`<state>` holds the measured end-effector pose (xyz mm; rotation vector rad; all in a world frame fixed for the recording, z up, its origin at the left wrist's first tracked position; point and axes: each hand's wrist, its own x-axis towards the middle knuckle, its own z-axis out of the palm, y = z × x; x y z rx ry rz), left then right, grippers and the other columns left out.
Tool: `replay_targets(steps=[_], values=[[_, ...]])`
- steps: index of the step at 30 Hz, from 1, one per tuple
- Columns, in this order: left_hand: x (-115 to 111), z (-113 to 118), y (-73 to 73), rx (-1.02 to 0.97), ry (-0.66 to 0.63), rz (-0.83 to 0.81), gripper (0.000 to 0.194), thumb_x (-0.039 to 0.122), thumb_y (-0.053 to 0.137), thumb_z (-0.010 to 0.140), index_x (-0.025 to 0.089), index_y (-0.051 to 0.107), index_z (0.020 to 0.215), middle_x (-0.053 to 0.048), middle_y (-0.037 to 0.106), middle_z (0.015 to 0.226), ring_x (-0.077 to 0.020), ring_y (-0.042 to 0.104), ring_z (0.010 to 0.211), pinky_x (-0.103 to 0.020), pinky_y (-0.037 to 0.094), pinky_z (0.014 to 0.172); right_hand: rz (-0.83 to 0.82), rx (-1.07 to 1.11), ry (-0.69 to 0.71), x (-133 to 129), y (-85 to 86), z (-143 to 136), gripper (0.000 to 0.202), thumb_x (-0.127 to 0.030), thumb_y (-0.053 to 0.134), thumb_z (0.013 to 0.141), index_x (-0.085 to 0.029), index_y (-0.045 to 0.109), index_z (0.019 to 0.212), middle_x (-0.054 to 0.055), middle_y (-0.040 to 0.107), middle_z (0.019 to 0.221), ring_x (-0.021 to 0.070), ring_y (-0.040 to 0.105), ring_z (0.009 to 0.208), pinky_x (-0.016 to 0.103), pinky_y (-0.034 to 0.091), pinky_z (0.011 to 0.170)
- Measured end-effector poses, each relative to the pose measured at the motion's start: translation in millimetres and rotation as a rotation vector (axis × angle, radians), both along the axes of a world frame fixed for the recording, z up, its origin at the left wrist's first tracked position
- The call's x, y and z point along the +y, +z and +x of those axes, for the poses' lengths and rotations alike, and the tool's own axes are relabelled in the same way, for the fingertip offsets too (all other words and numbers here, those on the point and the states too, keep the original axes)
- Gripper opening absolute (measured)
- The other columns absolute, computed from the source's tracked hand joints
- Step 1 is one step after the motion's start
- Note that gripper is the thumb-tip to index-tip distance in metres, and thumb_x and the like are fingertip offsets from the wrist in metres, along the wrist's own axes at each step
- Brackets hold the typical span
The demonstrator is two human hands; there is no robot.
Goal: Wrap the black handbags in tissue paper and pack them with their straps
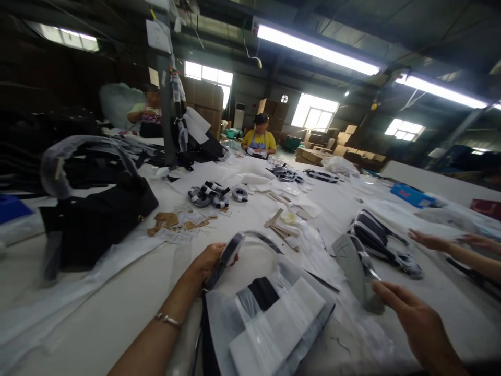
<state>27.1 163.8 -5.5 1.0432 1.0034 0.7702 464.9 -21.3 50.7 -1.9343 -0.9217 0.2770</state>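
My left hand (213, 261), with a metal bangle on the wrist, is closed around the dark handle (235, 250) of a bag. The handle has clear wrapping on it. Below lies the bag (223, 313) itself, near the table's front edge, with white padding (282, 324) and clear plastic over its top. On the right, my right hand (410, 308) grips one end of a grey tape dispenser (352, 266) with dark pen strokes on its side. The dispenser is tilted, to the right of the bag and apart from it.
A black handbag (102, 219) stands at left. Coiled straps (211, 194), small packets (188, 222) and card strips (284, 230) lie beyond the bag. At right, another person's hands (434, 241) reach near a striped strap bundle (371, 235). A blue box (410, 196) sits farther back; two people work beyond.
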Motion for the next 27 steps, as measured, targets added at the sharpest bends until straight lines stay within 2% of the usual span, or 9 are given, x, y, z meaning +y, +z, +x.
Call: replay_targets(steps=[2,4,5,7,9,12,17,21,27], values=[[1,-1,-3.6,-0.064,-0.018,-0.017,0.023,0.035,0.07,0.066,0.016,0.068,0.078,-0.005,0.072,0.078,-0.0165,0.066,0.074,-0.028,0.053,0.075,-0.05,0.046,0.295,25,28.5,-71,0.038,-0.055,0.074,0.062,-0.023,0.076,0.083,0.007,0.076,0.092,0.0292,0.068,0.091,0.034,0.054,0.08],[0,-2,-4.1,-0.104,-0.024,-0.025,0.024,0.035,0.072,0.064,0.015,0.068,0.078,-0.004,0.071,0.076,-0.0155,0.064,0.071,-0.027,0.052,0.071,-0.091,0.114,0.626,56,40.8,-144,0.032,-0.051,0.072,0.07,-0.02,0.075,0.079,0.005,0.073,0.081,0.0243,0.066,0.081,0.032,0.052,0.076],[-1,-2,-3.8,-0.118,-0.021,-0.026,0.026,0.036,0.073,0.063,0.015,0.068,0.077,-0.004,0.071,0.074,-0.0149,0.063,0.068,-0.026,0.051,0.068,-0.107,0.154,0.753,71,40.1,-176,0.029,-0.048,0.072,0.072,-0.02,0.074,0.077,0.004,0.072,0.076,0.0214,0.065,0.076,0.03,0.051,0.072],[-6,-2,-3.1,-0.139,-0.001,-0.021,0.031,0.039,0.075,0.062,0.014,0.068,0.077,-0.003,0.069,0.069,-0.0134,0.061,0.061,-0.024,0.048,0.061,-0.125,0.242,0.898,100,28.2,-225,0.022,-0.041,0.073,0.074,-0.019,0.073,0.074,0.001,0.069,0.07,0.0167,0.061,0.068,0.027,0.048,0.066],[-10,0,-2.9,-0.16,0.043,-0.003,0.036,0.042,0.078,0.06,0.013,0.068,0.078,-0.002,0.068,0.065,-0.0124,0.058,0.056,-0.024,0.045,0.057,-0.125,0.304,0.971,121,10.6,-254,0.02,-0.038,0.075,0.073,-0.018,0.072,0.071,0.0,0.067,0.067,0.0147,0.058,0.065,0.026,0.047,0.064],[-13,4,-2.6,-0.196,0.129,0.024,0.041,0.043,0.08,0.058,0.012,0.069,0.083,-0.003,0.07,0.068,-0.0137,0.061,0.058,-0.024,0.046,0.058,-0.097,0.352,1.013,139,-10.3,-268,0.024,-0.041,0.078,0.073,-0.017,0.073,0.071,0.0,0.066,0.067,0.0156,0.058,0.066,0.029,0.048,0.069],[-13,8,1.4,-0.191,0.208,0.097,0.039,0.037,0.081,0.057,0.012,0.07,0.085,-0.006,0.074,0.078,-0.0177,0.066,0.068,-0.025,0.048,0.062,-0.056,0.516,0.992,147,-27.6,-265,0.024,-0.041,0.077,0.077,-0.02,0.076,0.087,0.003,0.071,0.079,0.0218,0.064,0.082,0.035,0.05,0.082],[-15,10,4.7,-0.057,0.233,0.183,0.031,0.033,0.077,0.061,0.014,0.07,0.085,-0.008,0.075,0.079,-0.0212,0.069,0.074,-0.026,0.047,0.062,-0.055,0.608,0.96,149,-36.7,-266,0.022,-0.039,0.075,0.079,-0.019,0.074,0.087,0.004,0.072,0.083,0.0234,0.064,0.087,0.034,0.052,0.08],[-18,15,4.4,0.132,0.307,0.268,0.019,0.026,0.073,0.065,0.018,0.071,0.082,-0.003,0.074,0.078,-0.0188,0.067,0.073,-0.026,0.045,0.063,-0.048,0.522,0.892,151,-39.4,-265,0.018,-0.033,0.075,0.077,-0.018,0.072,0.086,0.004,0.072,0.085,0.0229,0.064,0.089,0.031,0.052,0.08]])
